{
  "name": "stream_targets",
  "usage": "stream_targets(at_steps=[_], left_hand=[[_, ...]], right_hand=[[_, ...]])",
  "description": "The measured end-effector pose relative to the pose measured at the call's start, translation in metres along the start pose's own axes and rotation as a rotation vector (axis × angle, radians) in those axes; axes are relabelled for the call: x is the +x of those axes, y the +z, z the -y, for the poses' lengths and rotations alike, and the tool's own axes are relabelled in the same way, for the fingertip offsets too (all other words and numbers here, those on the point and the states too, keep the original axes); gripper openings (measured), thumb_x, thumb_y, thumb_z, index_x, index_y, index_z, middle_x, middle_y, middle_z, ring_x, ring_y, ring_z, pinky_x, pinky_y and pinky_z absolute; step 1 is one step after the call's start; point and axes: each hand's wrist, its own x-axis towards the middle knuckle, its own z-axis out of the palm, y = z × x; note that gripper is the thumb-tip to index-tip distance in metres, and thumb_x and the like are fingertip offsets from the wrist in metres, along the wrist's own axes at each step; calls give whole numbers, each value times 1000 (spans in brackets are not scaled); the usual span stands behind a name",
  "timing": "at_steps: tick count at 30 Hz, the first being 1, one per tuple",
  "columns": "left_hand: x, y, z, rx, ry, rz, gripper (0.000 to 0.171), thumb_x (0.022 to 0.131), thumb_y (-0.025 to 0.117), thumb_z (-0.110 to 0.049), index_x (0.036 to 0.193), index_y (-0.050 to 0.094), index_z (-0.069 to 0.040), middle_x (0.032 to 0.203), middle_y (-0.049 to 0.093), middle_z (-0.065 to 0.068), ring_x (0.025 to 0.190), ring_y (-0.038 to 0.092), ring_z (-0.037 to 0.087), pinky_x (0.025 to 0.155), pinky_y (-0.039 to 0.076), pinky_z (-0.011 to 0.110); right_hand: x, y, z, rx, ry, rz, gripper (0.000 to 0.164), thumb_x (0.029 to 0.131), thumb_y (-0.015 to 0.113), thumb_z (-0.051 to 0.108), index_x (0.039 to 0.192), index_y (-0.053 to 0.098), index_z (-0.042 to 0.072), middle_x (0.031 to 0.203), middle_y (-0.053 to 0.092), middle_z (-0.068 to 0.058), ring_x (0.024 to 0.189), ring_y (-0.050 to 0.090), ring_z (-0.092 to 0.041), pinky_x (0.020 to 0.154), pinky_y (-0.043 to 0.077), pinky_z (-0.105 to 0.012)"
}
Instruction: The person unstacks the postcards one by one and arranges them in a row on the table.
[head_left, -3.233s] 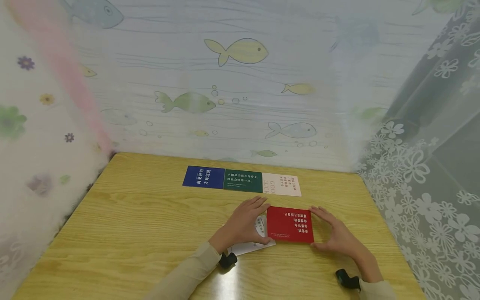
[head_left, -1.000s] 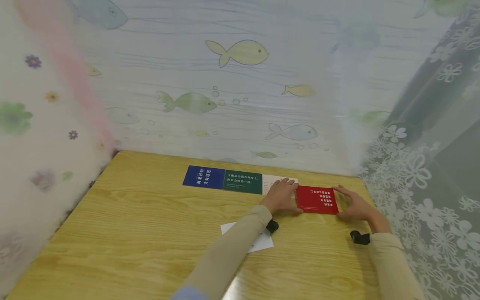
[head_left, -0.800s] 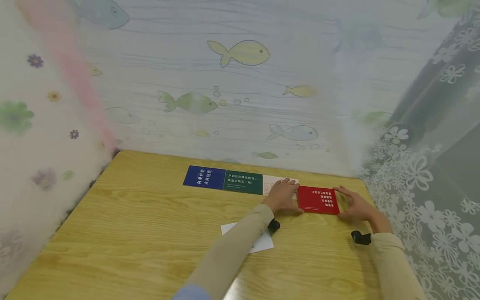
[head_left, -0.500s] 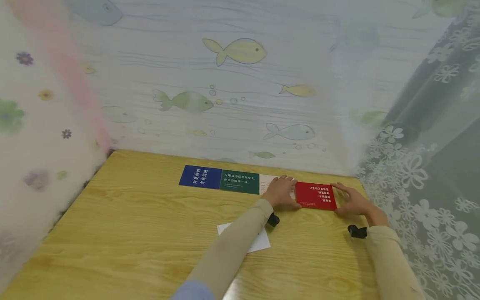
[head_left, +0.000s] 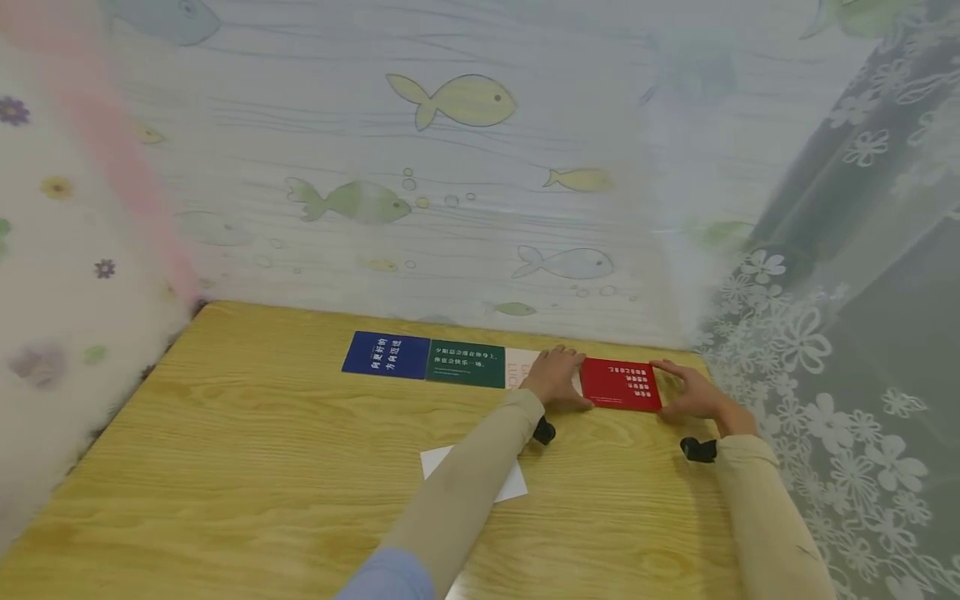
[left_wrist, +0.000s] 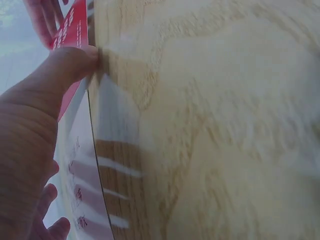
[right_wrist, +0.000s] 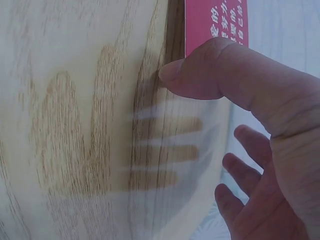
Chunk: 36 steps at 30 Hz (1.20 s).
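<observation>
A red card (head_left: 621,384) with white lettering is at the right end of a row of cards in the head view. My left hand (head_left: 557,379) grips its left side, thumb at the near corner and fingers at the far one. On the opposite side my right hand (head_left: 693,396) holds it the same way. Under the left hand, partly covered, lies a pale pink card (head_left: 517,362); a green card (head_left: 466,364) and a blue card (head_left: 386,354) continue the row leftward. In the left wrist view, the red card (left_wrist: 75,25) overlaps the pale card's end.
A white card (head_left: 513,486) lies askew on the wooden table (head_left: 262,467), partly hidden by the left sleeve. Fish-patterned cloth (head_left: 450,208) hangs behind the far edge, and lace curtain (head_left: 847,433) borders the right side.
Both hands have carried the red card from beside the white card, away and rightward, to the row's right end. In the last second it shifts slightly further toward the back cloth.
</observation>
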Motion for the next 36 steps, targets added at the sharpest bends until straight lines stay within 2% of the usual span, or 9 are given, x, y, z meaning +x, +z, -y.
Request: stream_targets(at_steps=[3,7,10,12,21,24,28,31,36], left_hand=[[0,1,0,-7,-3,-2,91,81,76,-63,156,43,-21,158,45,-1,149,36,23,124,30,41],[2,4,0,8,-3,-9,92,83,74,-63,157,41,-20,161,42,0,151,33,24,125,29,42],[3,4,0,6,-12,-20,92,83,75,-63,156,41,-19,161,42,1,152,32,24,125,29,43],[3,4,0,-1,-23,-21,92,83,75,-63,156,41,-19,161,41,1,153,31,24,126,28,43],[2,4,2,14,-23,12,98,86,70,-65,162,28,-20,167,30,2,157,18,25,129,16,46],[-4,-1,5,39,4,-10,99,86,70,-64,163,26,-19,168,28,3,157,18,27,129,17,46],[-16,-9,9,24,90,-37,92,89,70,-60,161,31,-17,167,30,5,157,19,28,129,17,47],[-29,-14,13,10,167,-15,85,94,65,-57,161,32,-16,167,30,5,158,17,27,129,15,45],[-58,-22,20,27,240,34,78,98,64,-49,161,31,-18,167,30,2,158,17,24,130,14,42]], right_hand=[[1,-1,0,-23,2,0,98,71,86,0,154,33,-6,158,15,-42,142,15,-65,89,55,-61],[3,-4,1,-37,-4,2,99,70,86,0,154,33,-7,158,17,-43,142,16,-65,88,54,-55],[6,-6,4,-36,5,4,100,70,86,0,154,33,-7,157,19,-42,141,20,-65,87,55,-59],[7,-7,6,-46,15,5,101,69,87,0,154,33,-6,157,19,-42,140,21,-64,93,52,-65],[6,-8,9,-52,40,-14,101,71,86,-1,154,29,-8,160,11,-41,143,14,-64,102,40,-75],[4,-6,12,-63,29,-31,101,72,86,2,155,30,-7,161,12,-39,142,16,-64,102,41,-75],[-2,-1,21,-72,-12,-75,97,76,86,6,156,32,-3,164,13,-34,144,16,-62,101,40,-76],[-7,5,33,-67,-76,-124,89,82,83,9,156,35,-1,164,15,-32,146,15,-60,104,35,-78],[-13,22,57,-51,-163,-185,80,88,79,12,155,38,1,164,22,-29,150,15,-55,109,27,-79]])
